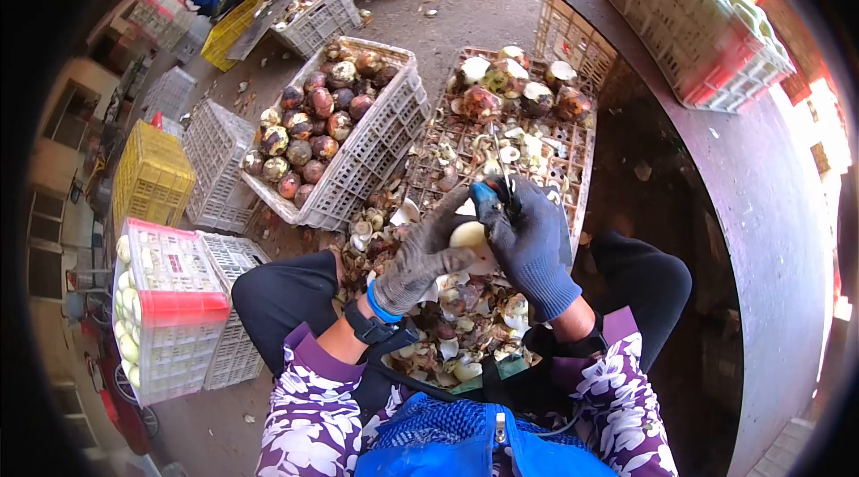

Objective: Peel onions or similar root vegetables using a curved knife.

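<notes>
My left hand (428, 253), in a dirty grey glove, is closed around a pale peeled onion (472, 238) in front of my lap. My right hand (534, 240), in a blue-grey glove, grips a knife whose thin blade (498, 155) points away from me. Its fingers are close against the onion; a bright blue patch shows at its thumb side. Behind the hands, an upturned plastic crate (428, 155) bears partly peeled onions (483, 104) and scraps. Onion peelings (452, 320) heap up below the hands, between my knees.
A white crate (385, 141) full of unpeeled onions (309, 123) stands ahead on the left. A red-and-white crate (179, 309) of peeled onions is at the left, near a yellow crate (154, 173). On the right, a board (716, 164) carries another filled crate (680, 29).
</notes>
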Demonstrator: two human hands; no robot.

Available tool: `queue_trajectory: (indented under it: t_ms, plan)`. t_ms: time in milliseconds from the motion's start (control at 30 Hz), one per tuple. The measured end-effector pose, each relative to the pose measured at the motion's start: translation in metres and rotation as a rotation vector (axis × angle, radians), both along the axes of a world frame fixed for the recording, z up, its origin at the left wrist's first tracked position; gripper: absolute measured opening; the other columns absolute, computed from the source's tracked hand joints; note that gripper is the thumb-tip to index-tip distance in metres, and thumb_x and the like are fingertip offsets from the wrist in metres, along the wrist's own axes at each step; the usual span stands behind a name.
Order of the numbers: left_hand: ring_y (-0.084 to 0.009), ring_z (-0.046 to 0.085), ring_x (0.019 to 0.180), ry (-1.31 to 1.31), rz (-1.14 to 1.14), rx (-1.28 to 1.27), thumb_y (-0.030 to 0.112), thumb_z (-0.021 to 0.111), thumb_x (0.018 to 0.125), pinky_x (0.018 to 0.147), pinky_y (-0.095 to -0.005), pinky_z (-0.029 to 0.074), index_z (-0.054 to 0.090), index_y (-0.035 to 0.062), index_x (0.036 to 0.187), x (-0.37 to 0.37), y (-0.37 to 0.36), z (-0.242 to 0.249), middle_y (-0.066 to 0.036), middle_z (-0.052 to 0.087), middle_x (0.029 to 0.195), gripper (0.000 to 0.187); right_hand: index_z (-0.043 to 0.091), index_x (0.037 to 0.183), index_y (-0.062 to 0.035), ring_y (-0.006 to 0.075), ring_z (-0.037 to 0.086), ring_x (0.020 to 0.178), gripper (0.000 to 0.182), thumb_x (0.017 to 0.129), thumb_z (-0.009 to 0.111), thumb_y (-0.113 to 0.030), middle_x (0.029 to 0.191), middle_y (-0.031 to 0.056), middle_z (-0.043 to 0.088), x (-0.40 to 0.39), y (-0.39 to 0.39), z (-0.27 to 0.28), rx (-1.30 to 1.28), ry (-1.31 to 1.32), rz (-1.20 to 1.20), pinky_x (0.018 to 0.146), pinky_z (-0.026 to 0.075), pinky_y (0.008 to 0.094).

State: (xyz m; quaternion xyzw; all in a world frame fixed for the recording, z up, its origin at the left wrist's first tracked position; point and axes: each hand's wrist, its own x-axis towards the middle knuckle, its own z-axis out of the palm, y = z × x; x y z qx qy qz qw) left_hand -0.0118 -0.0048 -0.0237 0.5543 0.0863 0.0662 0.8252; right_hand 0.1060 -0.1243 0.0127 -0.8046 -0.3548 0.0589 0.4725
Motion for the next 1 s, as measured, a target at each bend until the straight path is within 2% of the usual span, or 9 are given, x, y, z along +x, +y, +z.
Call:
queue_trajectory:
  t_ms: [67, 133, 267, 433, 467, 533, 600, 667, 1000]
  plan:
    - [-0.0227, 0.048, 0.12, -0.04, -0.033, 0.039, 0.025, 0.077, 0.077, 0.098, -0.0338, 0.042, 0.018, 0.0005, 0.147, 0.001, 0.0, 0.009, -0.015, 0.044, 0.135, 0.094, 0.063, 0.096, 0.0028, 0.0263, 0.063, 0.073, 0.018, 0.086, 0.062, -0.013, 0.081, 0.0187, 0.063, 0.002, 0.005, -0.029, 0.243, 0.22, 0.106, 0.069, 0.049, 0.0348]
    - [-0.0207, 0.049, 0.116, -0.071, -0.035, -0.027, 0.024, 0.076, 0.078, 0.095, -0.0333, 0.045, 0.014, 0.0009, 0.147, -0.006, -0.002, -0.006, -0.014, 0.047, 0.131, 0.096, 0.066, 0.095, 0.0033, 0.0121, 0.06, 0.074, 0.015, 0.085, 0.067, -0.008, 0.079, 0.0084, 0.065, -0.003, 0.008, -0.029, 0.284, 0.387, 0.096, 0.069, 0.049, 0.0266]
    - [-0.0166, 0.05, 0.112, -0.073, -0.028, -0.001, 0.022, 0.073, 0.082, 0.093, -0.0308, 0.044, 0.01, 0.001, 0.148, -0.025, -0.003, 0.014, -0.012, 0.05, 0.127, 0.093, 0.066, 0.099, 0.0027, 0.0097, 0.06, 0.073, 0.015, 0.089, 0.063, -0.008, 0.081, 0.0041, 0.066, -0.005, 0.01, -0.047, 0.394, 0.559, 0.112, 0.066, 0.049, 0.0256]
    - [-0.0165, 0.043, 0.122, -0.213, 0.131, -0.098, 0.037, 0.069, 0.084, 0.102, -0.0311, 0.036, 0.016, 0.0034, 0.148, -0.07, 0.004, 0.027, -0.01, 0.04, 0.14, 0.09, 0.067, 0.104, -0.0053, 0.0283, 0.065, 0.066, 0.022, 0.082, 0.068, -0.007, 0.08, 0.0177, 0.067, -0.027, 0.01, -0.051, 0.179, -0.29, 0.172, 0.059, 0.05, 0.0342]
    - [-0.0169, 0.042, 0.124, -0.261, 0.189, -0.123, 0.04, 0.069, 0.083, 0.104, -0.0318, 0.034, 0.018, 0.0027, 0.148, -0.084, 0.01, 0.03, -0.01, 0.039, 0.141, 0.09, 0.058, 0.119, 0.0042, 0.0171, 0.061, 0.091, 0.034, 0.085, 0.055, 0.004, 0.105, 0.0107, 0.067, -0.025, 0.006, -0.063, 0.005, -0.095, 0.182, 0.084, 0.049, 0.0311]
    - [-0.0185, 0.045, 0.124, -0.338, 0.325, -0.332, 0.039, 0.07, 0.081, 0.105, -0.0326, 0.037, 0.026, 0.0021, 0.145, -0.121, 0.021, 0.053, -0.011, 0.043, 0.138, 0.086, 0.058, 0.119, 0.0032, 0.0153, 0.061, 0.088, 0.034, 0.086, 0.055, 0.003, 0.102, 0.0106, 0.066, 0.007, 0.009, -0.108, 0.233, 0.01, 0.268, 0.081, 0.05, 0.0292]
    - [-0.0214, 0.053, 0.117, -0.331, 0.501, -0.366, 0.034, 0.07, 0.082, 0.098, -0.0334, 0.047, 0.032, 0.0029, 0.142, -0.172, 0.041, 0.079, -0.011, 0.049, 0.132, 0.078, 0.064, 0.109, -0.0019, 0.0061, 0.054, 0.064, 0.021, 0.09, 0.058, -0.007, 0.081, 0.0041, 0.064, 0.025, 0.025, -0.147, 0.548, 0.251, 0.131, 0.054, 0.041, 0.0202]
    - [-0.024, 0.06, 0.106, -0.381, 0.685, -0.342, 0.031, 0.068, 0.085, 0.085, -0.0353, 0.055, 0.037, 0.0026, 0.138, -0.223, 0.063, 0.081, -0.011, 0.056, 0.122, 0.068, 0.061, 0.119, -0.0047, 0.0055, 0.041, 0.047, 0.034, 0.09, 0.06, -0.023, 0.083, 0.0078, 0.067, -0.011, 0.006, -0.067, 0.14, 0.524, -0.011, 0.041, 0.031, 0.0226]
    - [-0.0292, 0.061, 0.101, -0.538, 1.485, -0.129, 0.033, 0.058, 0.092, 0.079, -0.0421, 0.059, 0.052, 0.0061, 0.117, -0.465, 0.226, 0.126, -0.013, 0.061, 0.112, 0.037, 0.071, 0.104, -0.0085, 0.0162, 0.058, 0.077, 0.042, 0.09, 0.056, -0.045, 0.092, 0.0048, 0.071, -0.042, 0.004, -0.026, -0.121, 0.348, -0.009, 0.076, 0.044, 0.0334]
